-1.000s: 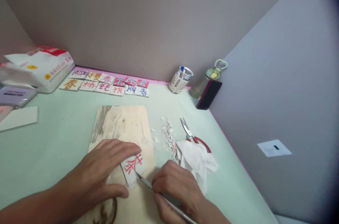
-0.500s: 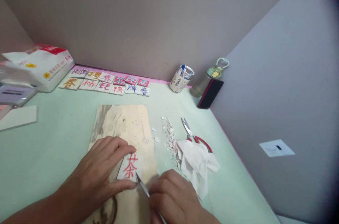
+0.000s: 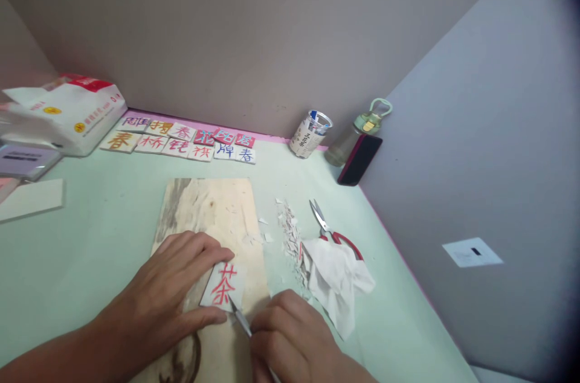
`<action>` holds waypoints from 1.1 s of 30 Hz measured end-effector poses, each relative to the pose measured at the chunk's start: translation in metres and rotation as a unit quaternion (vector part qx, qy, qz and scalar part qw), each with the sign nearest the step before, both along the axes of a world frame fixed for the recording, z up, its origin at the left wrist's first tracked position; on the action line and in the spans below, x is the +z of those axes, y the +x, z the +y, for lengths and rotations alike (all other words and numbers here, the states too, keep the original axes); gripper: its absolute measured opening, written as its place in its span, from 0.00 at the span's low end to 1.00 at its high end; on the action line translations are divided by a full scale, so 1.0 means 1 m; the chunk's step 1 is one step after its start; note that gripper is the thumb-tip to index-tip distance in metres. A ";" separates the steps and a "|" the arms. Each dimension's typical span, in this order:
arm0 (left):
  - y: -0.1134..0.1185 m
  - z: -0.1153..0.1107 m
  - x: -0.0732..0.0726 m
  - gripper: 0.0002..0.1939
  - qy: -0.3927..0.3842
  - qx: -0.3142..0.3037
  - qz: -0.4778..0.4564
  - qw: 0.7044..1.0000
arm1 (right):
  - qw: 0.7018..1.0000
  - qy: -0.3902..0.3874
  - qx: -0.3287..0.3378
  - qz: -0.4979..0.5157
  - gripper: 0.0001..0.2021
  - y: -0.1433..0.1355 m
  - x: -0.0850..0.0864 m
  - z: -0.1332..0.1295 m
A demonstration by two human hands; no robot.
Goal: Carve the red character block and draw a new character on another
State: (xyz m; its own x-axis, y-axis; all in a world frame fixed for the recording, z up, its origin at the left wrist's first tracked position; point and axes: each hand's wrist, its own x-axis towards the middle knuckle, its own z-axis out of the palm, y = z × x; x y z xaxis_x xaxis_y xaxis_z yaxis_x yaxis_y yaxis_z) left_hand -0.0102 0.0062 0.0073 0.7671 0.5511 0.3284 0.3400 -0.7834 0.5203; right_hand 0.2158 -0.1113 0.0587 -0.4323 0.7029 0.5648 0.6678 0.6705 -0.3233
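A small white tile (image 3: 211, 293) bearing a red painted character lies on a wooden board (image 3: 217, 196). My left hand (image 3: 176, 286) pins it, with the thumb at the near edge and the index finger at the far edge. In my right hand (image 3: 290, 334) is a craft knife (image 3: 241, 318) with a slim silver handle, gripped like a pen. Its pointed blade meets the tile by the lower right of the red character. The lower part of the knife is hidden by my fingers.
Pale shavings (image 3: 292, 238) lie right of the board, beside scissors (image 3: 338, 238) and a crumpled white tissue (image 3: 335, 286). Lettered tiles (image 3: 149, 143) line the back. A can (image 3: 309, 135), a bottle (image 3: 338, 147), a phone (image 3: 360, 159) and a tissue pack (image 3: 90, 117) stand along the walls.
My right hand and the craft knife have shifted slightly left, and the blade tip with them. My left hand still presses the tile in nearly the same place.
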 end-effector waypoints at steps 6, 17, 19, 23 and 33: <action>0.002 -0.002 0.002 0.26 0.001 0.004 -0.010 1.000 | 1.000 -0.012 0.004 0.001 0.09 -0.001 -0.001 -0.001; 0.002 -0.001 -0.002 0.29 0.005 0.001 0.002 1.000 | 0.998 -0.053 0.002 -0.046 0.09 0.001 0.006 -0.005; 0.003 -0.001 -0.002 0.28 0.005 0.009 -0.002 1.000 | 0.998 -0.039 -0.004 -0.054 0.10 -0.001 0.005 -0.006; 0.003 -0.002 0.000 0.28 0.004 0.008 -0.006 1.000 | 0.998 0.005 -0.025 -0.051 0.14 -0.009 -0.002 -0.007; 0.004 -0.002 -0.002 0.28 -0.004 0.012 -0.004 1.000 | 0.972 0.104 -0.002 -0.211 0.18 -0.027 -0.039 -0.013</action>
State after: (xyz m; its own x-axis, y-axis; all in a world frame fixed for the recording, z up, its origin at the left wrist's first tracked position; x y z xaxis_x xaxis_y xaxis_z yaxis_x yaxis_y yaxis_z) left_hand -0.0066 0.0044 0.0050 0.7512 0.5717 0.3301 0.3536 -0.7707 0.5301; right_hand 0.1887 -0.1242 0.0197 -0.6542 0.5941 0.4681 0.7137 0.6898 0.1219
